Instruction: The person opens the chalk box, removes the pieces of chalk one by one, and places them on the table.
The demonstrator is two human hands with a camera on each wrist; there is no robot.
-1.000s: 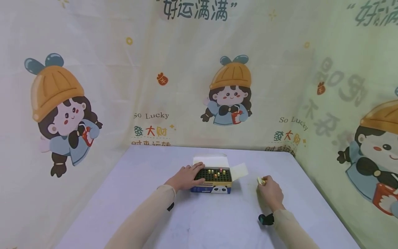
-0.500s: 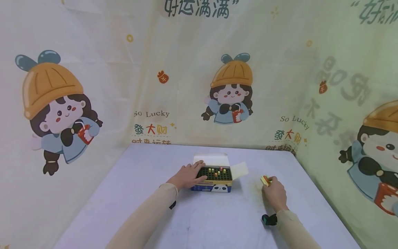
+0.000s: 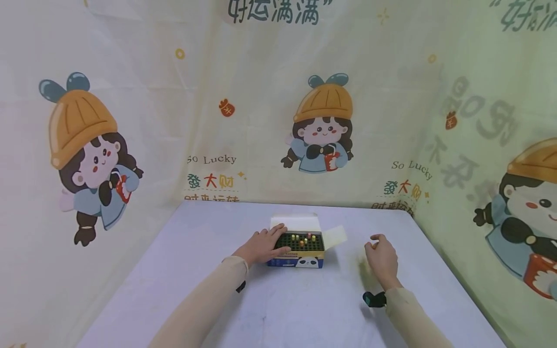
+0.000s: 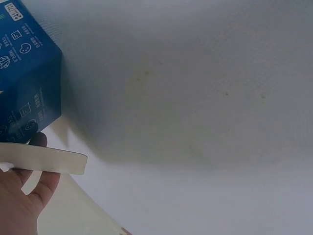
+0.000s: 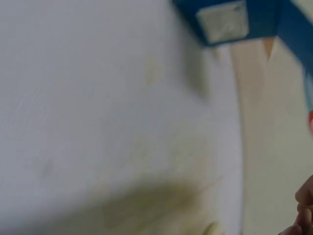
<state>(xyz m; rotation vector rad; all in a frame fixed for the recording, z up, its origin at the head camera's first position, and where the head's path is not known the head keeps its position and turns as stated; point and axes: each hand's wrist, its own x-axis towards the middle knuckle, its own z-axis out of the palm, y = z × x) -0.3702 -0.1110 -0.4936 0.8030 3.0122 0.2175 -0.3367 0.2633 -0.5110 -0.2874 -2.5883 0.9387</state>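
My left hand [image 3: 261,246] rests on the left end of an opened cardboard box [image 3: 296,262] with a panda print. The fingers lie over its top and the thumb along the front. Inside, a black holder [image 3: 285,241] full of holes carries several short coloured sticks, like chalk [image 3: 314,238], standing upright. In the left wrist view, a white box flap [image 4: 58,160] crosses the fingers. Over the table on the right, my right hand [image 3: 384,261] has curled fingers. The hand mostly hides its sticks; a pale yellowish rounded end [image 5: 213,228] shows low in the right wrist view.
The box's back lid [image 3: 296,223] stands up, and a white side flap [image 3: 334,238] sticks out rightward. Yellowish-green smudges [image 3: 364,268] mark the white table [image 3: 287,309] by the right hand. Printed cloth walls [image 3: 256,145] border the table's back and right side.
My right hand shifts slightly and turns; the bundle of yellow and red sticks at its fingertips drops out of the head view. The left hand stays on the box.
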